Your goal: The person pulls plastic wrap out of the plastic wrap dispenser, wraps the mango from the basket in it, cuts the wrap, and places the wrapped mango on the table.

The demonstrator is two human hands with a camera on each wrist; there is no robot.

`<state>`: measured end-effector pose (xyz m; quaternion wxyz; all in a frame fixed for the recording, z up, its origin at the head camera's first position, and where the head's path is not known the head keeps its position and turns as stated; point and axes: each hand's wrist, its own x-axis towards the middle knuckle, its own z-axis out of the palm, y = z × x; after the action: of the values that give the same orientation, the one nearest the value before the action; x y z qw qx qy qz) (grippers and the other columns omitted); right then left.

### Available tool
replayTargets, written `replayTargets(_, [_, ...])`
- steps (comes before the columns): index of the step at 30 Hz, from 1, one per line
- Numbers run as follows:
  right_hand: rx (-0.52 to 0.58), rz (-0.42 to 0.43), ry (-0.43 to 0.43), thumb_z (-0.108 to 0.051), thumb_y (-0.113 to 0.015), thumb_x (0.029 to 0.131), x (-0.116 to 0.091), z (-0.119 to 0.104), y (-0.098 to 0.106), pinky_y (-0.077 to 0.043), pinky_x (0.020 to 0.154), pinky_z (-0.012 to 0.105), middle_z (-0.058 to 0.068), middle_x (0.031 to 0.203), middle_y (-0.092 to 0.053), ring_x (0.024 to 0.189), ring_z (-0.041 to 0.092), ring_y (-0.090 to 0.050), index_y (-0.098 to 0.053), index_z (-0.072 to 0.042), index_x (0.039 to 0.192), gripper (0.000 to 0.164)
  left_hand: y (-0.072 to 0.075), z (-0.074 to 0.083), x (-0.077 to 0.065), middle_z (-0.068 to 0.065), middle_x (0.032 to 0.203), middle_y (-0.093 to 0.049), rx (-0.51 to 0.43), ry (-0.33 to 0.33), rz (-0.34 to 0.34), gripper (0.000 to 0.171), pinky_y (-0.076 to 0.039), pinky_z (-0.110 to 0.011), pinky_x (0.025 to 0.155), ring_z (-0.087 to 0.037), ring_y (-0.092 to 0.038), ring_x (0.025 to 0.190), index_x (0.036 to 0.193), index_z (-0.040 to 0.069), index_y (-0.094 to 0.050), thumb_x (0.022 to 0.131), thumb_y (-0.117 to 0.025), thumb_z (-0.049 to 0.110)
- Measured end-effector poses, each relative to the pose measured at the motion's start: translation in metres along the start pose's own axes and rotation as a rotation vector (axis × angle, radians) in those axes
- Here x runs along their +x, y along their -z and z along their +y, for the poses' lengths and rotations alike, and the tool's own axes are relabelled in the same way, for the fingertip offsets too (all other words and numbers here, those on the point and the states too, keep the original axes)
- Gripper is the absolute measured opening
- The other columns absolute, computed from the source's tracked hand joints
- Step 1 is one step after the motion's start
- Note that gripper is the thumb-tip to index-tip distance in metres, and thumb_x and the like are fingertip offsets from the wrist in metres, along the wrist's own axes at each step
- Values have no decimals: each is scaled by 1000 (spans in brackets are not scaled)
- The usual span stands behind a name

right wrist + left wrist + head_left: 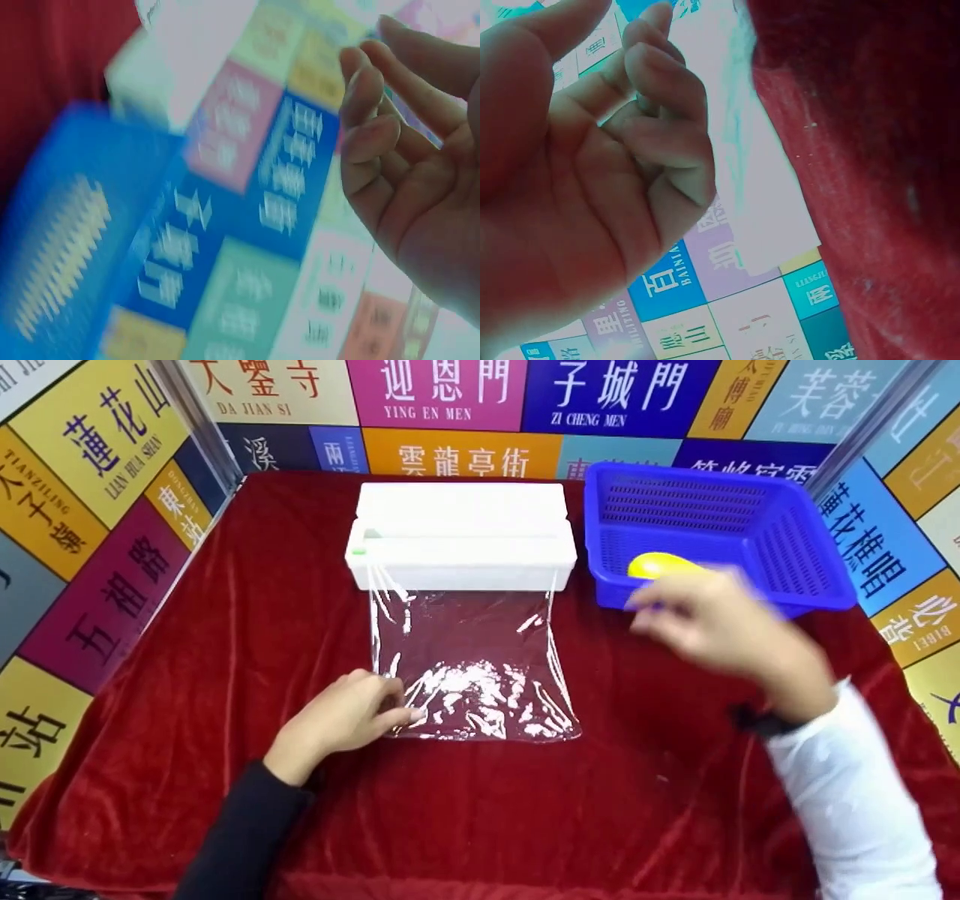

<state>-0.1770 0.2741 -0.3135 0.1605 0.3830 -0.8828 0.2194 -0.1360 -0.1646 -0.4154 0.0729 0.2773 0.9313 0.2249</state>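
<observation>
A clear sheet of cling film [465,660] stretches from a white cling film dispenser [461,566] towards the front of the table. My left hand [345,712] pinches the sheet at its front left corner, where wrinkles gather by the thumb. In the left wrist view that hand's [607,150] other fingers curl towards the palm. My right hand [705,619], blurred, hovers at the front rim of a blue basket [675,480], beside a smooth, rounded yellow thing [660,564] in it. In the right wrist view my right hand's [420,165] fingers are loosely bent, holding nothing.
A red velvet cloth [487,810] covers the table, with the dispenser at the back middle and the basket at the back right. Behind stand panels [450,457] with coloured, lettered tiles. Metal posts [199,427] rise at the back corners.
</observation>
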Motion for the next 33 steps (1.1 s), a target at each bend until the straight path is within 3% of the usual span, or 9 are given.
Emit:
replayTargets(3, [-78,157,-60,-5,-82,80,22,29,25,-44,71,16,9,88,-74,76,10,-58,-77,-5,97,17,-4,-2,2,10,62,-56,-9,-32,33,31,-47,-28,61,-7,-51,57,78,17,-64,96,-67,43])
replayTargets(5, [-116,138,-183,-11,-80,84,35,49,37,-42,75,20,13,94,-73,80,13,-57,-76,-3,105,22,-4,-2,2,10,63,-56,-9,-61,50,30,-47,-28,60,-6,-51,56,78,17,-65,96,-66,42])
replayTargets(7, [-133,28,-328,-21,-79,88,46,68,44,-44,83,30,17,105,-70,89,22,-59,-72,-3,116,34,-4,-2,1,11,63,-56,-14,-72,58,30,-47,-27,60,-5,-51,57,79,18,-65,97,-66,42])
replayTargets(11, [-110,-305,-570,-45,-73,90,57,110,46,-41,99,61,28,128,-59,115,43,-55,-57,0,137,66,-5,-3,1,11,65,-58,-27,-72,62,28,-48,-27,62,-5,-53,58,81,17,-67,97,-66,40])
replayTargets(16, [-36,-592,-721,-56,-73,87,49,157,33,-34,106,69,36,140,-50,127,54,-47,-47,2,145,86,-4,-4,2,11,68,-61,-32,-66,59,27,-50,-27,65,-5,-56,61,82,17,-68,97,-66,40])
replayTargets(19, [12,-692,-757,-48,-75,88,38,174,25,-34,107,68,38,142,-47,128,56,-45,-45,4,146,84,-3,-4,2,10,67,-60,-32,-66,53,28,-50,-28,65,-6,-55,60,83,17,-68,97,-65,40])
replayTargets(23, [-2,-778,-719,-32,-72,91,26,186,16,-39,106,63,37,143,-47,122,51,-51,-44,7,145,72,-4,-5,3,11,67,-60,-30,-65,49,29,-50,-27,66,-5,-55,60,83,17,-69,98,-64,41])
replayTargets(28, [-42,-794,-695,-14,-64,88,22,192,6,-45,92,48,36,141,-48,93,33,-56,-44,7,146,65,-3,-6,2,11,68,-60,-34,-67,42,30,-51,-27,66,-4,-56,62,83,17,-69,99,-63,43])
replayTargets(33, [-71,-778,-677,-11,-61,87,23,192,1,-43,98,55,38,139,-49,107,39,-52,-45,6,145,63,-3,-7,1,12,69,-61,-42,-63,32,29,-51,-27,67,-4,-58,63,85,19,-69,99,-62,43])
